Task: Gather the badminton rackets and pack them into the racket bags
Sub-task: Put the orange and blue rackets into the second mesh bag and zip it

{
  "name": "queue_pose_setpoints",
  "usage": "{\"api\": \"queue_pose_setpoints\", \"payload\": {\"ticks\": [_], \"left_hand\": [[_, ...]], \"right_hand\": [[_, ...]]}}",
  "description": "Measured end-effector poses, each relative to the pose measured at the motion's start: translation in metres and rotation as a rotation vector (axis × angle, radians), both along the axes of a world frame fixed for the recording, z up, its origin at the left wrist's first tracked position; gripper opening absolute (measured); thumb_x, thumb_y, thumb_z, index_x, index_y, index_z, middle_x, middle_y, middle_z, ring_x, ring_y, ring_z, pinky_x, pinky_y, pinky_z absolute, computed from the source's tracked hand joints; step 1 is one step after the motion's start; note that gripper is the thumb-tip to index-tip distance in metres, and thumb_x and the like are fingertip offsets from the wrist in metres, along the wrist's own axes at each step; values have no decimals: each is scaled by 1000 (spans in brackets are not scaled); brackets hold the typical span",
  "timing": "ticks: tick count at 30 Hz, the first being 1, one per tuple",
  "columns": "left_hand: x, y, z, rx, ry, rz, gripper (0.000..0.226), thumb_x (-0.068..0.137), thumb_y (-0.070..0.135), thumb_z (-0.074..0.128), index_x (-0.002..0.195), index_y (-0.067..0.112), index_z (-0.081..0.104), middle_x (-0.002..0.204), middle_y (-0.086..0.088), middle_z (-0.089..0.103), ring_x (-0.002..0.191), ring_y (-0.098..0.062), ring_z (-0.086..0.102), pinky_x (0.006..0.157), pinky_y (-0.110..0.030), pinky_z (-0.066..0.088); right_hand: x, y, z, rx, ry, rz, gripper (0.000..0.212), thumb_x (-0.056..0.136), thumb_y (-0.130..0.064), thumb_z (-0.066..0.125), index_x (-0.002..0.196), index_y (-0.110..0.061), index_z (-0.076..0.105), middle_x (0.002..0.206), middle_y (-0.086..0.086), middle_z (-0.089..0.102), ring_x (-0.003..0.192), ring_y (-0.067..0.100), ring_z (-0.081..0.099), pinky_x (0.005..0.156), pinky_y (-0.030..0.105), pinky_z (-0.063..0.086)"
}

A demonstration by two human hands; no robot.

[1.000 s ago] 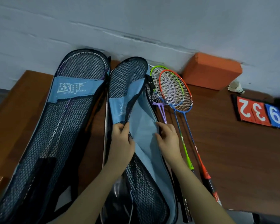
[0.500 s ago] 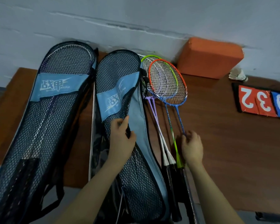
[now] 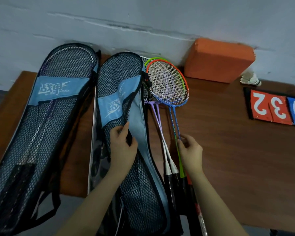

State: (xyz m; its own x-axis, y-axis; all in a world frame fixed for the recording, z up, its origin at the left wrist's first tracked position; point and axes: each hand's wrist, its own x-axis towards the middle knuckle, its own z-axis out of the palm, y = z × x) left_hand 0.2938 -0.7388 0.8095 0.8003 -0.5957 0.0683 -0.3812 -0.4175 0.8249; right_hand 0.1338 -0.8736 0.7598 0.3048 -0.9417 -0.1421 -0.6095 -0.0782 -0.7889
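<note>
Two black mesh racket bags with blue bands lie on the brown table [image 3: 228,150]. The left bag [image 3: 46,126] has a racket inside. The middle bag [image 3: 119,99] is unzipped, and my left hand [image 3: 122,147] grips its mesh flap, holding it up from the grey lining. Right of it lie several rackets, their heads stacked by the wall: an orange-and-blue one [image 3: 169,86] on top, a green-rimmed one and purple-shafted ones [image 3: 157,120] beneath. My right hand [image 3: 190,150] pinches the thin blue shafts of the top rackets.
An orange foam block [image 3: 218,60] stands against the grey wall at the back right. A white shuttlecock [image 3: 250,79] lies beside it. A flip scoreboard [image 3: 276,108] showing 2, 3, 9 lies on the right. The bags' lower ends overhang the front edge.
My right hand left the open bag's lining, moved right to the loose rackets and closed on the blue shafts. My left hand kept hold of the mesh flap.
</note>
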Motion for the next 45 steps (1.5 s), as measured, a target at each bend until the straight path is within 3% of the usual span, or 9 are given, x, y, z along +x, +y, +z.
{"api": "queue_pose_setpoints", "payload": {"ticks": [10,15,20,25,28,31,35,39,45], "left_hand": [[3,5,7,24,25,-8,54,85,2,60,136,7,43,114,-1,34,102,-8,40,85,4,26],[5,4,13,19,50,-8,56,85,3,60,137,10,41,114,-2,37,96,-15,46,83,-8,32],[8,2,16,-8,29,-34,55,83,0,61,135,5,42,109,-1,37,101,-8,40,83,8,24],[11,-4,15,-7,62,-51,55,84,2,60,135,7,43,110,-1,36,98,-6,40,83,1,25],[14,-14,17,-12,65,-64,53,83,1,61,133,4,45,109,-3,37,78,0,37,76,-5,30],[16,-28,19,-84,64,-107,52,82,-1,62,131,-1,46,105,-5,38,66,-1,43,70,-12,38],[24,-52,24,-34,118,-124,53,85,4,60,135,7,43,103,-7,38,70,-12,44,72,-8,38],[36,-60,13,-41,134,-138,40,83,21,62,123,17,59,82,-18,47,80,-43,51,76,-47,48],[44,-60,14,-141,178,7,33,84,12,61,114,0,61,82,-12,59,71,-17,51,67,-22,44]], "right_hand": [[30,-18,8,8,116,137,44,90,-18,58,132,-20,47,102,5,66,92,28,62,77,44,52],[35,-22,14,160,-26,138,52,90,-7,58,139,-18,43,120,4,62,108,18,58,94,31,46],[26,-10,23,142,-144,132,50,90,-4,57,138,-14,45,134,-2,54,123,8,50,105,21,37],[8,6,40,-17,-207,101,47,89,-3,58,135,-11,47,122,-20,51,109,-18,47,92,2,37],[-2,5,46,-111,-168,91,49,88,-1,59,134,-14,48,109,-23,54,101,-2,60,87,12,44],[-16,1,46,-169,-139,103,53,86,0,61,133,-21,49,108,-2,66,95,18,64,86,27,49],[-38,10,45,-183,-108,154,59,84,1,63,130,-33,48,99,15,68,84,28,61,73,24,46],[-52,28,38,-149,-88,183,63,83,4,61,128,-38,49,88,13,66,74,27,58,66,27,44],[-60,46,32,-102,-81,137,55,84,-2,63,123,-40,51,84,7,67,73,15,59,66,21,44]]}}
